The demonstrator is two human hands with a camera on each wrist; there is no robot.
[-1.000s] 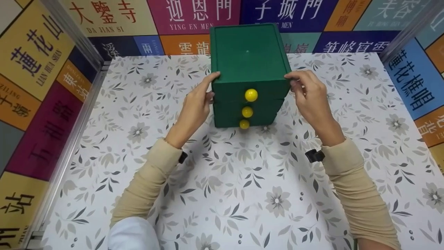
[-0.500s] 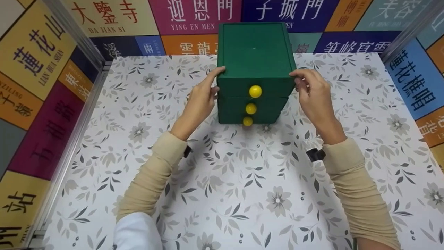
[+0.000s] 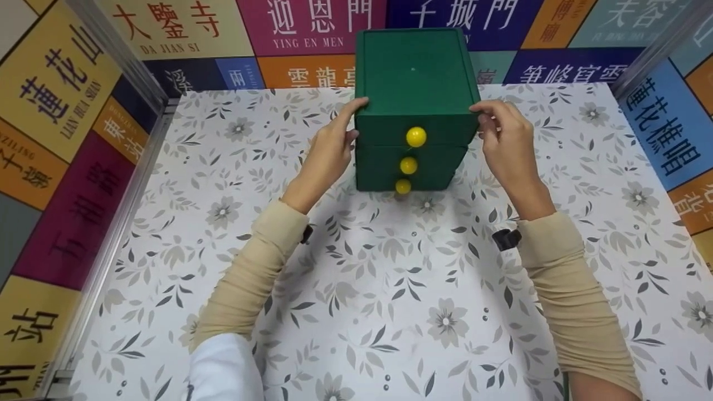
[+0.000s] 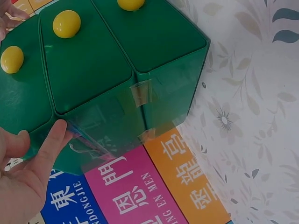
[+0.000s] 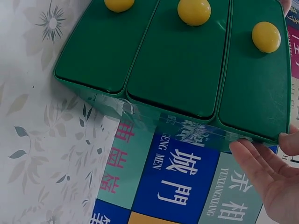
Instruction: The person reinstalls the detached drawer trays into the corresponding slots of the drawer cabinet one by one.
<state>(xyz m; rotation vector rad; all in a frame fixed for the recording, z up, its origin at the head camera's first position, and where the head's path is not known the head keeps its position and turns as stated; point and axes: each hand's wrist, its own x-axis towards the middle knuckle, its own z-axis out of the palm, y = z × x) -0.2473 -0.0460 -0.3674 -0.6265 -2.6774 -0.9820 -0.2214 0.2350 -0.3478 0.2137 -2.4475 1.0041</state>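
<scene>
A green drawer box (image 3: 416, 72) with three stacked drawers stands toward the back of the flowered surface. A yellow knob (image 3: 416, 136) sits on the top drawer, with two similar knobs below it. My left hand (image 3: 328, 147) holds the box's left side near the upper front corner, thumb and fingers on the edge and side wall. On the opposite side, my right hand (image 3: 508, 136) grips the matching corner. Its thumb (image 5: 288, 142) lies at the top edge, its fingers against the side wall. All drawers appear pushed in. Transparent tape (image 4: 141, 93) runs across the side seam.
The table (image 3: 356, 312) has a leaf-and-flower pattern. Colourful panels (image 3: 312, 28) with large characters stand behind and along both sides, with a metal rail (image 3: 120, 217) at the left edge.
The box has shifted right and farther back, and both hands have moved with it. The left arm has travelled to the right more than the right arm.
</scene>
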